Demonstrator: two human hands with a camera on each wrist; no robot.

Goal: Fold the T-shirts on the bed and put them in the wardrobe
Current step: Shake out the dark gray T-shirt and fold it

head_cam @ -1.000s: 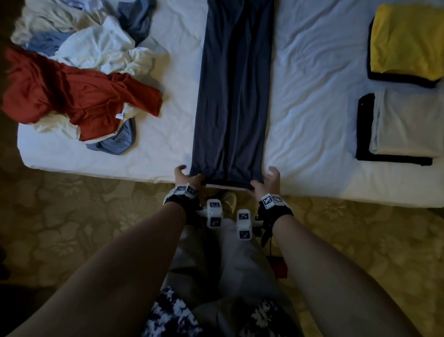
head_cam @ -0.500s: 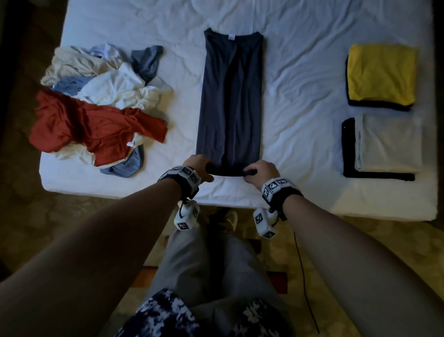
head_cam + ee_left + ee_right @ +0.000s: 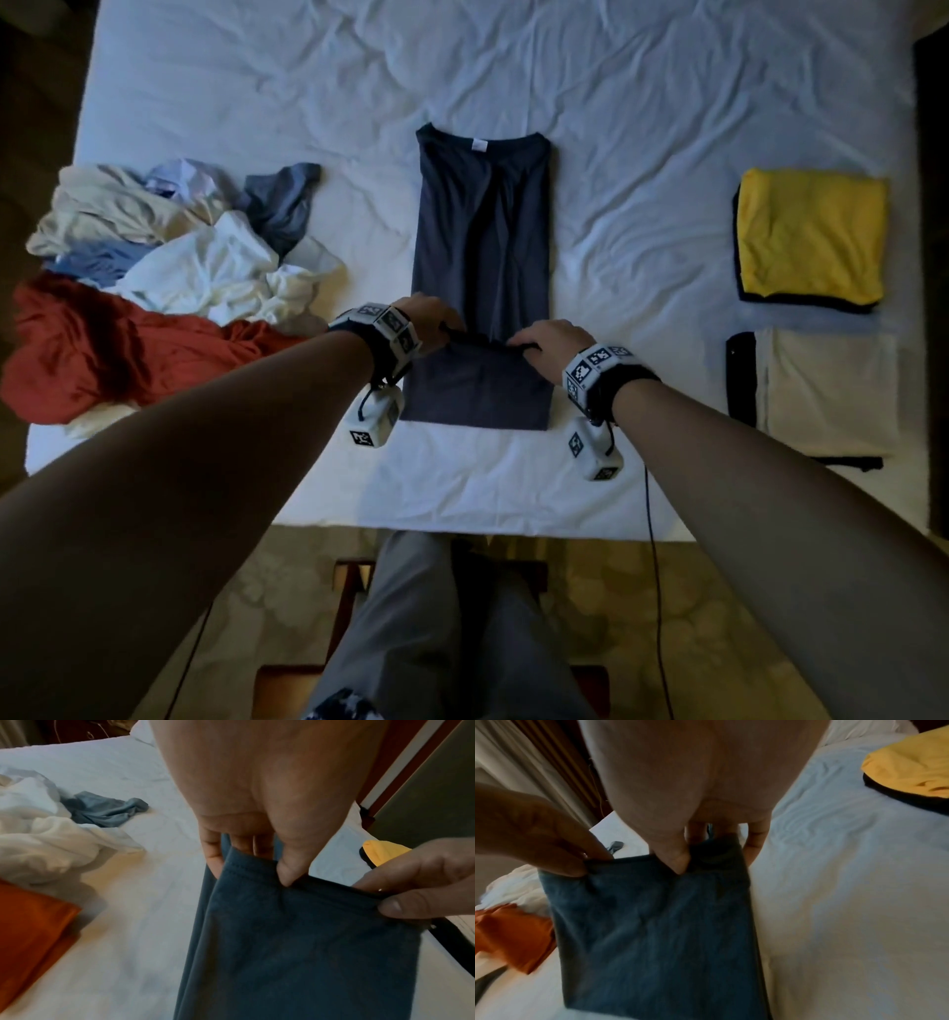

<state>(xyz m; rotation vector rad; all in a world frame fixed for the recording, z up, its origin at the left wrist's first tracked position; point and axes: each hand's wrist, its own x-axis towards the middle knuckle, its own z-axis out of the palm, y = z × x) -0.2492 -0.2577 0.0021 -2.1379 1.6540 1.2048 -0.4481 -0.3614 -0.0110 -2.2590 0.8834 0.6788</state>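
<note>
- The dark blue cotton T-shirt [image 3: 482, 246], folded into a long strip, lies mid-bed on the white sheet [image 3: 642, 154], its near hem doubled over towards the collar.
- The left hand [image 3: 434, 321] and right hand [image 3: 549, 336] each pinch a hem corner between thumb and fingers.
- An uneven pull could skew the fold.
- A crumpled clothes pile [image 3: 154, 267] lies left; a folded yellow shirt [image 3: 811, 234] lies right.

One dark blue T-shirt [image 3: 482, 246], two folded stacks [image 3: 811, 236] [image 3: 827, 390] — one heap of unfolded clothes [image 3: 169, 267] — two hands [image 3: 434, 324] [image 3: 552, 342].

Patterned carpet [image 3: 590, 616], dark cable [image 3: 651, 539]
</note>
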